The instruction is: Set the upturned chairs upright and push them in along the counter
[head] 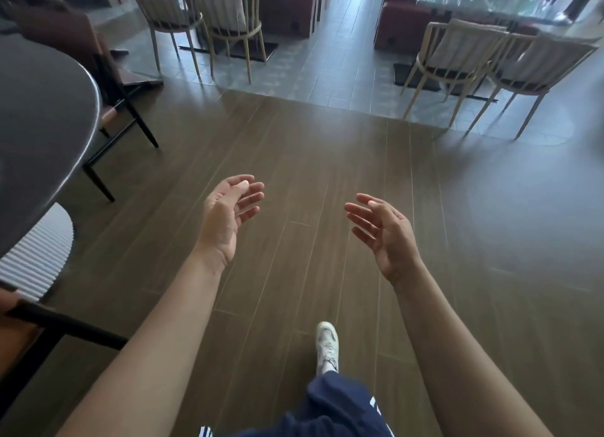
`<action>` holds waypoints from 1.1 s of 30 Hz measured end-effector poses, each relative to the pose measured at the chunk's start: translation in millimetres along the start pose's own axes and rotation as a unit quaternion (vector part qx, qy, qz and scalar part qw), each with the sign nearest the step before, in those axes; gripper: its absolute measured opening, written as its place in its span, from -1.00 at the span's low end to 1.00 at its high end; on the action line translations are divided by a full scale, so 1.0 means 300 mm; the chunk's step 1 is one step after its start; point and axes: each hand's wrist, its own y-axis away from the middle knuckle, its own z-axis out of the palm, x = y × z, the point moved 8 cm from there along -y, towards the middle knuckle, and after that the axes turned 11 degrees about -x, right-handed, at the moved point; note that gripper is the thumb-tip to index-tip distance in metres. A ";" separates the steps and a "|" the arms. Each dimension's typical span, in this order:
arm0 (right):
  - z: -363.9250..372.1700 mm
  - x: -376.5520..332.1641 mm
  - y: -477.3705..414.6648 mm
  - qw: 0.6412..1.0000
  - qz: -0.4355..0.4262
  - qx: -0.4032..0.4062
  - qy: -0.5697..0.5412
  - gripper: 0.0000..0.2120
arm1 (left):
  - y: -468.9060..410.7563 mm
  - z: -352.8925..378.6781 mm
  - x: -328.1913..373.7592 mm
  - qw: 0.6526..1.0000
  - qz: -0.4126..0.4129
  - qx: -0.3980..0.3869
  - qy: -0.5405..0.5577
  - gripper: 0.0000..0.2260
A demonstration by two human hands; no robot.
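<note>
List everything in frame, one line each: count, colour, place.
slatted chairs: 2, beige, top centre-left, upright on the tile
more slatted chairs: 2, beige, upper right, upright on the tile
brown chair: 1, brown with black legs, upper left beside the tabletop
tabletop: 1, dark grey, rounded edge, left
ribbed panel: 1, white, lower left under the tabletop
sofas: 2, maroon, top
wood floor: brown planks, near
tile floor: grey, far
shoe: 1, white, bottom centre
shorts: navy, white stripes, bottom
left hand: open, empty, centre-left
right hand: open, empty, centre-right
</note>
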 end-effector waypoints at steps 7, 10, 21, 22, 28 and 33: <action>-0.079 -0.153 -0.439 0.999 0.013 -0.045 0.021 -0.77 | -0.369 0.091 0.010 0.998 0.015 0.057 0.025 -0.85; -0.105 -0.220 -0.610 0.997 0.015 -0.070 0.034 -0.76 | -0.528 0.141 0.009 0.994 0.024 0.089 0.062 -0.85; -0.091 -0.261 -1.139 0.993 0.054 -0.091 0.043 -0.77 | -1.002 0.115 0.024 0.989 0.033 0.134 0.061 -0.83; -0.075 -0.264 -1.197 0.993 0.053 -0.093 0.040 -0.77 | -1.056 0.098 0.027 0.987 0.034 0.140 0.066 -0.83; 0.086 -0.279 -1.566 0.991 0.047 -0.122 0.039 -0.78 | -1.416 0.025 0.061 0.986 0.044 0.143 0.072 -0.84; 0.207 -0.305 -1.867 0.988 0.057 -0.137 0.047 -0.78 | -1.698 -0.077 0.123 0.986 0.038 0.149 0.056 -0.84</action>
